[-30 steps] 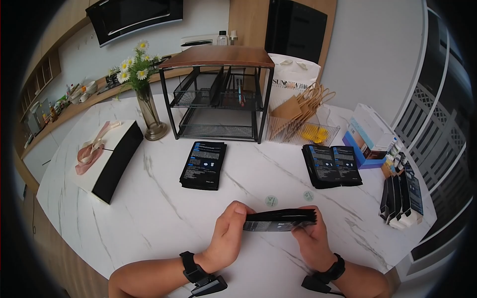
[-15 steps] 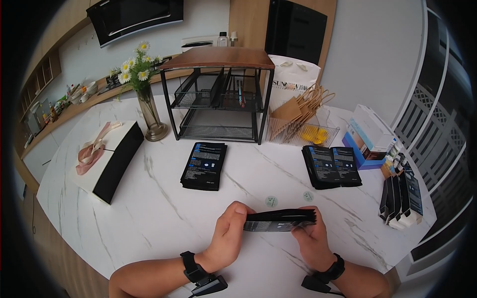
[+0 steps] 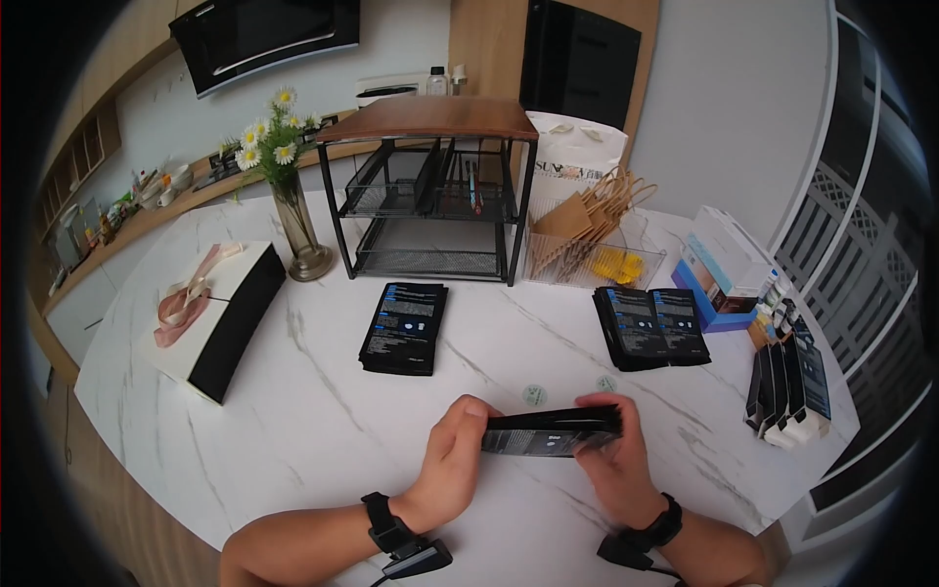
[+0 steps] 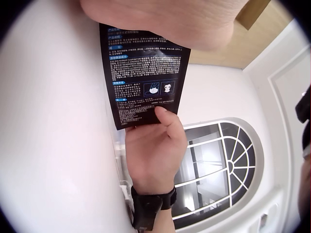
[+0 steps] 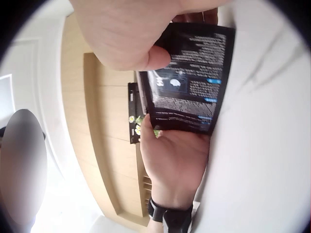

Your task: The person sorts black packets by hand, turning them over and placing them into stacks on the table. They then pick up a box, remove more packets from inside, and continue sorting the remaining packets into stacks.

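In the head view, a stack of black face mask sachets (image 3: 533,442) is held upright over the near part of the table, between both hands. The left hand (image 3: 445,470) grips its left end, thumb along the top edge. At the right end the right hand (image 3: 623,474) pinches the stack, its thumb on the near face and fingers behind. White and blue print with small face icons covers the sachet face (image 4: 146,73) in the left wrist view. In the right wrist view, the right thumb (image 5: 158,58) presses the printed side. Two round green stickers (image 3: 533,395) lie just beyond the hands.
More black sachet stacks (image 3: 403,329) (image 3: 653,328) lie farther back. Opened black-and-white boxes (image 3: 778,396) stand at the right edge. A white gift box (image 3: 201,323) with pink ribbon is left. Behind are a vase (image 3: 306,249), a mesh organizer (image 3: 427,205) and a clear bin (image 3: 597,264).
The right hand's fingers have lifted over the stack's top right corner, and its thumb blurs on the near face. The left hand keeps its hold almost unchanged.
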`<act>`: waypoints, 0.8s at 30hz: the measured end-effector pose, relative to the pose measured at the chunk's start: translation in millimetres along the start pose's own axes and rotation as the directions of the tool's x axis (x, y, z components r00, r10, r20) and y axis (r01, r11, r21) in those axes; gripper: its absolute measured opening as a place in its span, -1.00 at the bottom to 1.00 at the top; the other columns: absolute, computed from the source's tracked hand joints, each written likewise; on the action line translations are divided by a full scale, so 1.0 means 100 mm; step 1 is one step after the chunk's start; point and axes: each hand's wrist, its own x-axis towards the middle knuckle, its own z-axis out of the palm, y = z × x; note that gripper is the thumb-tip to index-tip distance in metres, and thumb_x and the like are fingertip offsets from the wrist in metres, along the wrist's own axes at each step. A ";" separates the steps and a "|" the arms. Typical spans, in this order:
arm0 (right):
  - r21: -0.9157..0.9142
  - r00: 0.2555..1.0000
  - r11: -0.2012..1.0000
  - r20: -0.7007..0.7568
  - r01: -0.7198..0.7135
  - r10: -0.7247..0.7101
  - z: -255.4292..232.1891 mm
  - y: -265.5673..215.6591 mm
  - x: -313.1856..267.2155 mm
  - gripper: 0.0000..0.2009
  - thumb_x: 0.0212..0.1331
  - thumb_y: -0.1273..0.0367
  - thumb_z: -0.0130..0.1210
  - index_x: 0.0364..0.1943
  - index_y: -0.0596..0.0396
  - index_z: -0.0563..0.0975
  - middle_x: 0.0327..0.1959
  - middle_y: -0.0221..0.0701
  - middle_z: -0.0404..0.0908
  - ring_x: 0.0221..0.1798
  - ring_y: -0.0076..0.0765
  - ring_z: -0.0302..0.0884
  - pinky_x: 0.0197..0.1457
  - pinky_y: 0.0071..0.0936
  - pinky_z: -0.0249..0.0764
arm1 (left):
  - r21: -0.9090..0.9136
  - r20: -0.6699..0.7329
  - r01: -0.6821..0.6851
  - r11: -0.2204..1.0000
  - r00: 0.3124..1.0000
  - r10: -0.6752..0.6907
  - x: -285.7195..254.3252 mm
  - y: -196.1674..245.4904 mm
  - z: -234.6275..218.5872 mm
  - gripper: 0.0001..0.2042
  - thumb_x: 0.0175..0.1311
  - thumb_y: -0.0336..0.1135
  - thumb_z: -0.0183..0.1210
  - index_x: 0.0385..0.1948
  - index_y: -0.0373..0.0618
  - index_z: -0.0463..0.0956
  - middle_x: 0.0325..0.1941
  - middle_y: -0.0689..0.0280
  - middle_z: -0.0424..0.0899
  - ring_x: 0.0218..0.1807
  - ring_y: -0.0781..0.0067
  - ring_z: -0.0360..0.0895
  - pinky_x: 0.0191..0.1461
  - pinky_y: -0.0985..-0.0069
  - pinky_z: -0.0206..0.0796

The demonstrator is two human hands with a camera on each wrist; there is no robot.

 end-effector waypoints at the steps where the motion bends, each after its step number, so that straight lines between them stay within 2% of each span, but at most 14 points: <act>1: -0.159 0.993 0.980 0.007 0.118 -0.118 -0.02 -0.08 0.03 -0.44 0.11 0.63 0.15 0.25 0.18 0.31 0.13 -0.22 0.47 0.18 -0.31 0.43 0.33 -0.33 0.34 | -0.003 -0.004 -0.004 1.000 1.000 0.004 0.00 -0.03 0.01 -0.47 0.68 0.01 -0.33 -0.16 -0.30 0.50 -0.21 0.24 0.61 -0.11 0.45 0.43 0.13 0.44 0.28; 2: -0.160 0.992 0.979 0.004 0.124 -0.125 -0.04 -0.17 0.05 -0.44 0.11 0.63 0.15 0.25 0.18 0.31 0.13 -0.22 0.47 0.18 -0.31 0.43 0.33 -0.33 0.34 | -0.008 -0.010 -0.011 1.000 1.000 0.011 0.01 -0.05 0.01 -0.48 0.68 0.00 -0.32 -0.17 -0.29 0.50 -0.22 0.25 0.60 -0.12 0.46 0.42 0.11 0.44 0.28; 4: -0.488 0.922 0.803 0.011 0.342 -0.386 -0.05 -0.38 0.11 -0.34 0.00 0.54 0.25 0.29 0.21 0.31 0.19 -0.12 0.43 0.24 -0.08 0.43 0.39 -0.16 0.29 | -0.058 -0.028 -0.033 0.998 0.999 0.032 0.01 -0.10 0.04 -0.54 0.68 -0.05 -0.26 -0.20 -0.27 0.47 -0.27 0.31 0.53 -0.16 0.50 0.37 0.05 0.49 0.27; 5: -0.489 0.919 0.799 0.014 0.350 -0.394 -0.02 -0.50 0.12 -0.34 0.00 0.54 0.25 0.29 0.21 0.31 0.19 -0.12 0.43 0.24 -0.08 0.43 0.39 -0.16 0.29 | -0.105 -0.044 -0.046 0.993 0.998 0.041 0.02 -0.11 0.04 -0.61 0.68 -0.09 -0.20 -0.23 -0.24 0.44 -0.33 0.37 0.46 -0.20 0.55 0.32 -0.02 0.53 0.25; 8: -0.745 0.828 0.390 0.393 0.541 -0.399 0.16 -0.92 0.11 -0.30 -0.08 0.40 0.36 0.25 0.25 0.36 0.24 -0.01 0.43 0.26 0.15 0.40 0.38 -0.06 0.29 | -0.068 -0.042 -0.082 0.994 0.996 0.079 0.01 -0.06 0.03 -0.63 0.67 -0.11 -0.19 -0.24 -0.22 0.43 -0.35 0.37 0.44 -0.21 0.55 0.31 -0.04 0.53 0.25; 11: -0.745 0.798 0.299 0.509 0.596 -0.323 0.39 -0.95 0.17 -0.35 -0.01 0.40 0.31 0.25 0.26 0.39 0.15 -0.08 0.50 0.22 0.01 0.44 0.29 -0.11 0.34 | -0.094 -0.048 -0.083 0.992 0.996 0.079 0.02 -0.12 0.04 -0.64 0.67 -0.12 -0.19 -0.24 -0.21 0.42 -0.34 0.35 0.44 -0.21 0.53 0.31 -0.04 0.51 0.25; 12: -0.749 0.769 0.224 0.538 0.624 -0.345 0.43 -0.91 0.20 -0.48 0.04 0.44 0.23 0.17 0.24 0.43 -0.07 -0.22 0.59 0.04 -0.10 0.54 0.13 -0.18 0.41 | -0.094 -0.030 -0.096 0.991 0.995 0.093 0.03 -0.13 0.04 -0.64 0.67 -0.12 -0.19 -0.24 -0.21 0.42 -0.34 0.35 0.44 -0.21 0.53 0.31 -0.04 0.51 0.25; 13: -0.759 0.773 0.214 0.527 0.615 -0.352 0.46 -0.87 0.22 -0.48 0.04 0.44 0.23 0.17 0.24 0.43 -0.07 -0.22 0.59 0.04 -0.10 0.54 0.13 -0.18 0.41 | -0.092 -0.031 -0.092 0.992 0.996 0.089 0.04 -0.14 0.04 -0.65 0.67 -0.12 -0.19 -0.24 -0.21 0.42 -0.34 0.35 0.43 -0.21 0.53 0.31 -0.04 0.51 0.25; 15: -0.831 0.855 0.225 0.519 0.509 -0.017 0.50 -0.81 0.25 -0.44 0.01 0.43 0.28 0.18 0.18 0.44 -0.09 -0.23 0.61 -0.01 -0.06 0.59 0.10 -0.14 0.47 | -0.094 -0.030 -0.099 0.991 0.995 0.096 0.04 -0.15 0.04 -0.65 0.67 -0.13 -0.19 -0.23 -0.20 0.42 -0.33 0.35 0.43 -0.21 0.52 0.31 -0.05 0.50 0.25; 19: -0.828 0.850 0.215 0.527 0.518 -0.015 0.39 -0.73 0.31 -0.55 0.04 0.46 0.25 0.09 0.17 0.49 -0.18 -0.25 0.62 -0.10 -0.06 0.62 -0.03 -0.16 0.51 | -0.097 -0.009 -0.068 0.993 0.998 0.067 0.06 -0.12 0.00 -0.63 0.66 -0.06 -0.16 -0.15 -0.22 0.44 -0.25 0.30 0.48 -0.14 0.50 0.36 0.04 0.49 0.27; 21: -0.806 0.867 0.339 0.494 0.485 -0.065 0.31 -0.73 0.29 -0.62 0.08 0.48 0.22 0.03 0.18 0.51 -0.13 -0.16 0.62 -0.06 0.03 0.61 -0.03 -0.13 0.53 | -0.109 0.024 -0.067 0.992 0.997 0.070 0.06 -0.12 0.01 -0.63 0.65 -0.04 -0.12 -0.05 -0.22 0.44 -0.16 0.26 0.50 -0.07 0.48 0.37 0.11 0.49 0.27; 22: -0.808 0.866 0.331 0.496 0.487 -0.064 0.27 -0.75 0.27 -0.62 0.08 0.48 0.22 0.03 0.18 0.51 -0.13 -0.16 0.62 -0.06 0.03 0.61 -0.03 -0.13 0.53 | -0.206 -0.056 -0.098 0.974 0.994 0.088 0.07 -0.13 0.03 -0.60 0.63 0.00 -0.08 0.09 -0.21 0.36 -0.01 0.22 0.47 0.03 0.44 0.36 0.22 0.46 0.23; 23: -0.802 0.914 0.442 0.379 0.402 -0.143 0.23 -0.78 0.25 -0.65 0.14 0.51 0.19 0.05 0.20 0.49 -0.11 -0.18 0.63 -0.04 -0.05 0.63 0.01 -0.19 0.54 | -0.298 -0.138 -0.135 0.945 0.986 0.098 0.08 -0.12 0.05 -0.53 0.61 0.03 -0.03 0.23 -0.21 0.28 0.13 0.17 0.43 0.14 0.40 0.34 0.34 0.43 0.19; 24: -0.769 0.947 0.552 0.249 0.321 -0.205 0.20 -0.79 0.24 -0.67 0.21 0.54 0.17 0.07 0.21 0.48 -0.09 -0.20 0.64 -0.02 -0.14 0.65 0.06 -0.24 0.54 | -0.350 -0.071 -0.067 0.934 0.996 0.045 0.07 -0.05 -0.01 -0.41 0.51 -0.09 0.15 0.38 -0.17 0.08 0.33 0.14 0.28 0.33 0.34 0.25 0.48 0.36 0.07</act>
